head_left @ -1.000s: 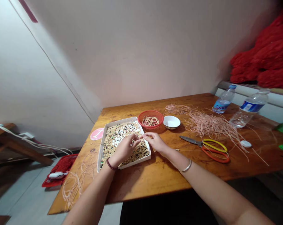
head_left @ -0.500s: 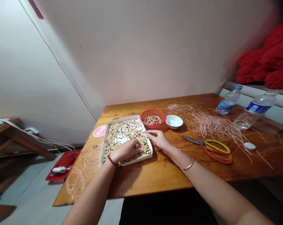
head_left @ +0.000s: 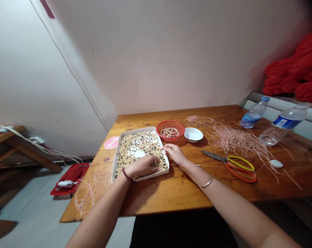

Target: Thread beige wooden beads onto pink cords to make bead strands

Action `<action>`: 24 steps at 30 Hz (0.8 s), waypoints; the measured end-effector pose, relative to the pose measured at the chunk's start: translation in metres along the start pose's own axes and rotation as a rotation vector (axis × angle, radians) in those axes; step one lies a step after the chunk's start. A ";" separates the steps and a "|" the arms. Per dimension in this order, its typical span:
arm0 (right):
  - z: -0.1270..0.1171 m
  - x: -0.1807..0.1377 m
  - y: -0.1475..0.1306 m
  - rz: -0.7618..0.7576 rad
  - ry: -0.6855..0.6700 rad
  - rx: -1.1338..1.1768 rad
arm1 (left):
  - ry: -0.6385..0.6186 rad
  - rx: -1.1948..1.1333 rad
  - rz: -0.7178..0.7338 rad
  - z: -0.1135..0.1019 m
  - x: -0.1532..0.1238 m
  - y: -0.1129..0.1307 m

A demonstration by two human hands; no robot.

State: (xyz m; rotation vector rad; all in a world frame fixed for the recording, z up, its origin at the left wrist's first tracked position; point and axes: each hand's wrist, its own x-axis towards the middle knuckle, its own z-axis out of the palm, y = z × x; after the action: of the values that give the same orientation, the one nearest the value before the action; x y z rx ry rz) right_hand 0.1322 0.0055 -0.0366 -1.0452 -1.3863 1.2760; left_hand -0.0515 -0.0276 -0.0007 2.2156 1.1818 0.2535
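A white tray [head_left: 117, 162] full of small beige, black and green beads lies on the wooden table [head_left: 171, 196]. My left hand [head_left: 142, 166] rests low in the tray's near right corner, fingers curled down onto the beads. My right hand [head_left: 174, 153] sits at the tray's right edge with thumb and fingers pinched on a thin pale cord, which trails off to the right across the table. Both wrists carry a bracelet.
Behind the tray stand a red basket [head_left: 170, 130] with bead rings and a white bowl [head_left: 193, 134]. Scissors [head_left: 232, 163], a heap of pink cords [head_left: 235, 139], two water bottles [head_left: 254, 112] and a bottle cap [head_left: 276, 163] lie right. Cords [head_left: 87, 193] hang off the table's left edge.
My left hand has dropped from meeting the right hand's fingertips down onto the beads in the tray's near corner. The right hand has stayed at the tray's edge.
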 end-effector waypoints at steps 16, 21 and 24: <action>0.002 0.001 0.012 -0.088 -0.029 -0.119 | 0.212 -0.026 -0.035 0.000 0.006 0.002; -0.001 -0.002 0.013 -0.151 -0.045 -0.252 | 0.310 0.029 -0.054 -0.002 0.008 0.000; -0.002 -0.005 0.009 -0.184 0.006 -0.388 | 0.334 0.024 -0.040 -0.002 0.008 0.000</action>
State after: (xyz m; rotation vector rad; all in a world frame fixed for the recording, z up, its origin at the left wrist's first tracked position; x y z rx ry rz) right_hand 0.1354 0.0014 -0.0464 -1.1443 -1.7255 0.8881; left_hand -0.0476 -0.0199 0.0001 2.2250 1.4070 0.6142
